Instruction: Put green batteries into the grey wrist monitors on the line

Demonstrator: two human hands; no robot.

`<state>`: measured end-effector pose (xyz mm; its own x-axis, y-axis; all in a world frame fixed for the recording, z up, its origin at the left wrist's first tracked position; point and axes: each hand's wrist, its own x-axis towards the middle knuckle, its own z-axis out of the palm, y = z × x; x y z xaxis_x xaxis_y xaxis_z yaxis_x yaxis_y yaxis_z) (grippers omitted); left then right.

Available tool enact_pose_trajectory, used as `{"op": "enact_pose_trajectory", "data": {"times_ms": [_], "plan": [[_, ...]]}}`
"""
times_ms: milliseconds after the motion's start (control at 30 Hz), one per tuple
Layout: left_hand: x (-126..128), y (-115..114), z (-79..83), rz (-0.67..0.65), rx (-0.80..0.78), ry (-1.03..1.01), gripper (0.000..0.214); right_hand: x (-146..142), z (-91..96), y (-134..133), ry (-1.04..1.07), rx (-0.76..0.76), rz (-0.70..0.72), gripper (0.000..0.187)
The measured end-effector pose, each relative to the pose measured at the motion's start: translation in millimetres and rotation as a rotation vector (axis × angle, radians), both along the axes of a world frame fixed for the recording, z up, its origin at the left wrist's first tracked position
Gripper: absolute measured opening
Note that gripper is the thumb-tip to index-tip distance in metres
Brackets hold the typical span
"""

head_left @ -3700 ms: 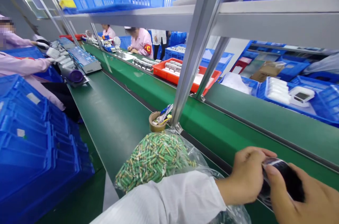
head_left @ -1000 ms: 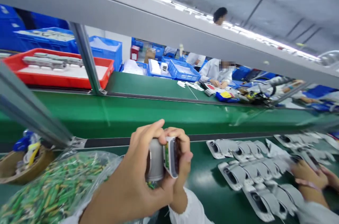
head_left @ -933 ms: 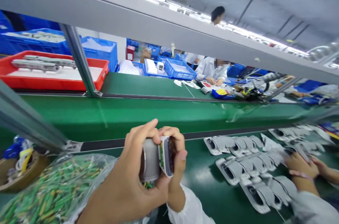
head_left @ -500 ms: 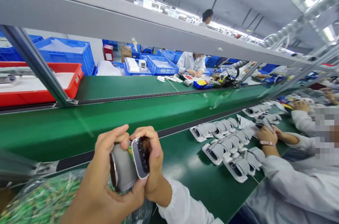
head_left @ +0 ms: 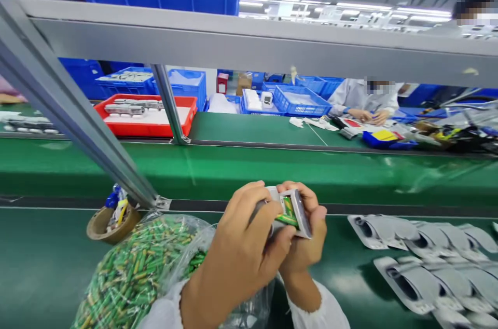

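Observation:
Both my hands hold one small white device (head_left: 292, 210) just above the green bench, its open back showing green batteries. My left hand (head_left: 243, 251) wraps round its near side with the thumb pressed on the back. My right hand (head_left: 305, 238) grips its far side, fingers curled over the top edge. A clear plastic bag full of green batteries (head_left: 132, 266) lies under my left forearm. To the right, grey cuffs with white units (head_left: 420, 261) lie in rows on the bench.
A small brown cup with bits in it (head_left: 111, 220) stands by a slanted metal post (head_left: 78, 121). Behind the green conveyor (head_left: 249, 170) sit a red tray (head_left: 148, 116) and blue crates (head_left: 299, 100). A person (head_left: 361, 103) works opposite. A metal shelf (head_left: 249, 43) runs overhead.
My view has swung back left and down. The device has been turned in my hands, so its battery compartment with green batteries now faces up; the neighbour's hands have left the view.

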<state>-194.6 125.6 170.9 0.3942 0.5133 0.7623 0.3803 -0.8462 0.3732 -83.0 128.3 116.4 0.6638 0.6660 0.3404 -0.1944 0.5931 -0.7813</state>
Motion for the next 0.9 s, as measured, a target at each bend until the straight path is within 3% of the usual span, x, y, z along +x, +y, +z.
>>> {"op": "enact_pose_trajectory", "data": {"times_ms": [167, 433, 900], "plan": [[-4, -2, 4.0, -0.052, 0.037, 0.086, 0.006, 1, 2.4, 0, 0.025, 0.019, -0.019, 0.045], [-12, 3, -0.7, -0.076, 0.075, 0.143, 0.020, 0, 3.7, -4, -0.106, 0.005, 0.077, 0.048], [-20, 19, -2.2, -0.232, -0.083, -0.002, 0.034, -3, 1.8, -6, -0.133, 0.046, 0.069, 0.046]]}}
